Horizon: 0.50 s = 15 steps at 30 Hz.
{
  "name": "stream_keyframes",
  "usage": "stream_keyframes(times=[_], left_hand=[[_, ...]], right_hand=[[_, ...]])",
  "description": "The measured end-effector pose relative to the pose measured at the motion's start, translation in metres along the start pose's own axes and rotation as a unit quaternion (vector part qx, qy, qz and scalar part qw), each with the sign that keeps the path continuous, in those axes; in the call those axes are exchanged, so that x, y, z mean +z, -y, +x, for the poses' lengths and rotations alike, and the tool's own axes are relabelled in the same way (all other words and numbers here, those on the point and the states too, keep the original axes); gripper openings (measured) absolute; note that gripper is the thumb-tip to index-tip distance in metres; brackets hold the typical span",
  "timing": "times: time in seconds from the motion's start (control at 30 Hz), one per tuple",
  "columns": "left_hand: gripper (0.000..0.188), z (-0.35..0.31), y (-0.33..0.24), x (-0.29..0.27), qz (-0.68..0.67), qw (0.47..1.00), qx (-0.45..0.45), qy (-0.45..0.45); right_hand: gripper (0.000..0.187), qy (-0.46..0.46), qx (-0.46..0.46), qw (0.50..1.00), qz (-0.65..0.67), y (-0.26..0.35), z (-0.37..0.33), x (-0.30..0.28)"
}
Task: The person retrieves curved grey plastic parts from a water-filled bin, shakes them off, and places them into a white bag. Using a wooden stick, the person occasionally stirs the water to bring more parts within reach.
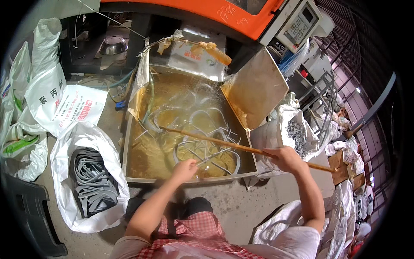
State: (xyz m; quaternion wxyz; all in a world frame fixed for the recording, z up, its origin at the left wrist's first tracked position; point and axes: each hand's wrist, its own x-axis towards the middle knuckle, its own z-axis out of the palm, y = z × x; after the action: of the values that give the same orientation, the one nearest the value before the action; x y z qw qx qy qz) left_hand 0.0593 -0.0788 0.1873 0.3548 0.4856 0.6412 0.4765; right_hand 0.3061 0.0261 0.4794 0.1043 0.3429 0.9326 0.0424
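Sack at 8 o'clock: white woven sack (64,172), mouth rolled open, holds grey curved plastic strips (92,183). It stands just beside the tank's left wall, within reach of the left arm.
Tank: metal water tank (129,142) at centre, filled with brownish water. Pale curved strips and thin runner pieces (202,151) float in it, bunched toward the near right corner.
Left hand: left hand (186,169) at 6 o'clock of the tank, just over the near rim. Fingers closed, pinching a thin pale runner piece (211,156) at the water's surface.
Stick: long wooden stick (215,141) lies slantwise across the tank, far tip in the water at 10 o'clock, butt past the right rim. The slant lets it reach floating pieces far from the edge.
Right hand: right hand (285,158) at 3 o'clock of the tank, fist closed round the stick near its butt.
Sack at 3 o'clock: white sack (276,134) with small grey pieces (298,137), touching the tank's right wall.
Chute: metal plate (256,88) tilts down into the tank at 1 o'clock, under the orange machine (194,11).
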Motion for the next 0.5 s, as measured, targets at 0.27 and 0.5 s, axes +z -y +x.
stream_keyframes(times=[0.27,0.5], left_hand=[[0.033,-0.006,0.002,-0.002,0.004,1.000,0.018,-0.017],[0.034,-0.002,0.010,0.010,0.029,0.999,0.031,-0.005]], right_hand=[[0.037,-0.090,0.205,0.949,0.222,-0.052,-0.071,0.053],[0.039,-0.080,0.197,0.951,0.225,-0.064,-0.016,0.144]])
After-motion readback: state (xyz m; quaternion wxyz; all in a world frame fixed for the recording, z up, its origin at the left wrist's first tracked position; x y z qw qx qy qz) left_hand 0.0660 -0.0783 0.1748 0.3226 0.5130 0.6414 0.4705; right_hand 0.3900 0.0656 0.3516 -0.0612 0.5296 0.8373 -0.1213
